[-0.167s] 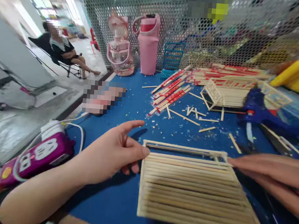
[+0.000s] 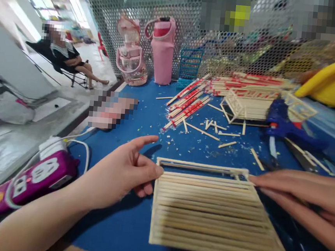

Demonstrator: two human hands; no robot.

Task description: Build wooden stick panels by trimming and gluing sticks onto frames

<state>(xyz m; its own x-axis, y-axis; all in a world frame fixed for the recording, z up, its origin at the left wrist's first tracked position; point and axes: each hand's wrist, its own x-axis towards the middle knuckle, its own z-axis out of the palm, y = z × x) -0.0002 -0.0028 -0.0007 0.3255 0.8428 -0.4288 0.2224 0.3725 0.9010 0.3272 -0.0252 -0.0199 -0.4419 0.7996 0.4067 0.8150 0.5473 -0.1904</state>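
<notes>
A panel of thin wooden sticks (image 2: 206, 215), laid side by side in a stick frame, is in front of me at the blue tabletop. My left hand (image 2: 136, 169) grips its upper left corner with thumb and curled fingers, while the index finger stretches out above. At the upper right corner, my right hand (image 2: 304, 196) pinches the frame with its fingertips; the rest of that hand runs off the right edge. A narrow gap shows between the panel's top bar and the first row of sticks. Shadow falls across the panel's left and middle part.
Behind lie a blue glue gun (image 2: 284, 126), a small stick structure (image 2: 233, 106), red-wrapped stick packs (image 2: 190, 102) and loose stick pieces. Pink bottles (image 2: 162, 54) stand by the mesh screen (image 2: 105, 30). A purple power bank-like box (image 2: 33, 184) with white cable sits left. A person (image 2: 65, 54) sits beyond.
The whole scene has shifted slightly left in view as the camera turned. Both hands keep their places on the stick panel.
</notes>
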